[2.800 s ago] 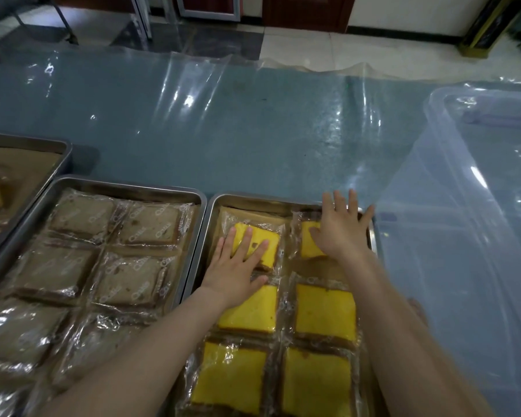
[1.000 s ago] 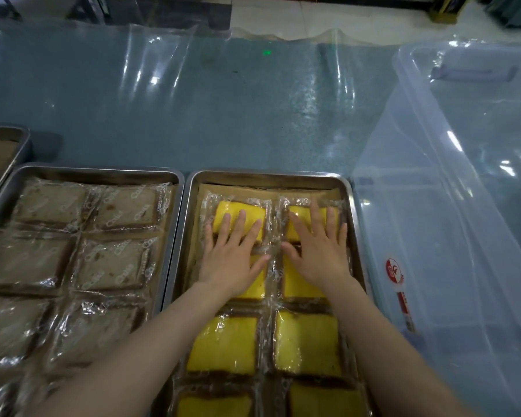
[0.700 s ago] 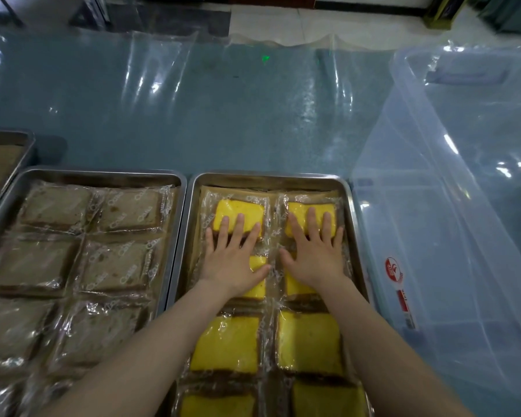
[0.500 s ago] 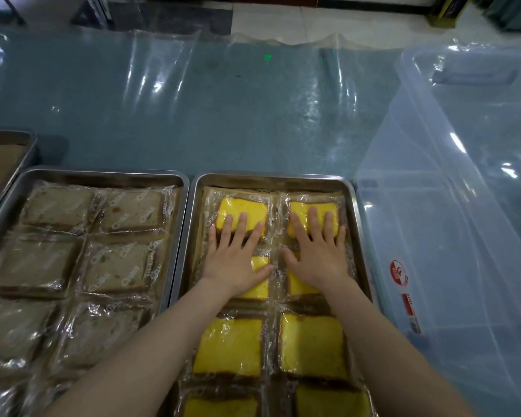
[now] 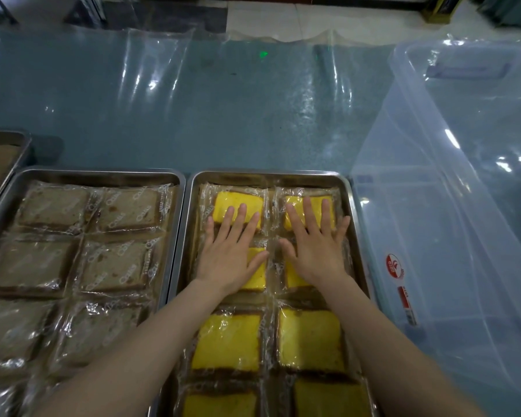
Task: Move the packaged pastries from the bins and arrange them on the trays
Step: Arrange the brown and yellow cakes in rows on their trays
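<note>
A blue-green table (image 5: 253,130) was covered by a wrinkled clear plastic sheet (image 5: 157,58); pale floor tiles (image 5: 283,13) were seen beyond its far edge; a clear plastic bin (image 5: 433,206) was set at the right. Yellow packaged pastries (image 5: 226,341) were laid flat in two columns in a steel tray (image 5: 271,175), its long axis pointed away from the person; brown packaged pastries (image 5: 115,266) were held in a like tray (image 5: 103,173) just beside it. The left hand (image 5: 227,257) and right hand (image 5: 316,251) were pressed flat, fingers straight and spread, on the far yellow packets; nothing was grasped.
</note>
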`<state>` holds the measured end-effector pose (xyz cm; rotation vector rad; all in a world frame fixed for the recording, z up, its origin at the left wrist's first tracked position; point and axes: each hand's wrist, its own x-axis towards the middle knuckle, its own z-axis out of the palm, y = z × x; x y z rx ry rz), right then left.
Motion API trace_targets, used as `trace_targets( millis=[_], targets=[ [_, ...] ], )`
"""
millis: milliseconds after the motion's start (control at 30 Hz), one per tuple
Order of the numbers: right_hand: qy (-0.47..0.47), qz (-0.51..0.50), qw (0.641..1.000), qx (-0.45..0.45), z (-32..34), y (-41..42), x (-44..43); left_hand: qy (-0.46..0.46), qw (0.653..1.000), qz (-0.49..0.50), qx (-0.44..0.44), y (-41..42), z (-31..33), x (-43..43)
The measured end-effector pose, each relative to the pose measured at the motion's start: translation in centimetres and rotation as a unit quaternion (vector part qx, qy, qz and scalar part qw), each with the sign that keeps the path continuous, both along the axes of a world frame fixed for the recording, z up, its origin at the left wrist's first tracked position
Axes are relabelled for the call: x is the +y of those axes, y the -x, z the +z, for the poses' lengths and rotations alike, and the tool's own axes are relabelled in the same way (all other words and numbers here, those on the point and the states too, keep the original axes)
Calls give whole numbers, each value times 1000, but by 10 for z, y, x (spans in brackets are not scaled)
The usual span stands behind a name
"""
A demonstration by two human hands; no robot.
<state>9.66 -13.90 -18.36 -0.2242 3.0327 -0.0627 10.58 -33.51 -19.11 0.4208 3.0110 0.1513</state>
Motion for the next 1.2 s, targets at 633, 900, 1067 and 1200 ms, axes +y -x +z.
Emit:
trace_targets(
  millis=[633, 900, 1067, 1200],
  targets=[
    [54, -6, 998, -8, 9, -79, 14, -44, 997, -13, -64, -80, 17, -11],
    [-1, 23, 993, -113, -9, -149, 23, 23, 994, -27, -100, -153, 9, -13],
    [-31, 50, 992, -112, -5, -137, 33, 37, 996, -28, -76, -143, 6, -9],
    [-46, 58, 992, -106, 0, -136, 38, 33, 996, -28, -77, -138, 7, -4]
  ],
)
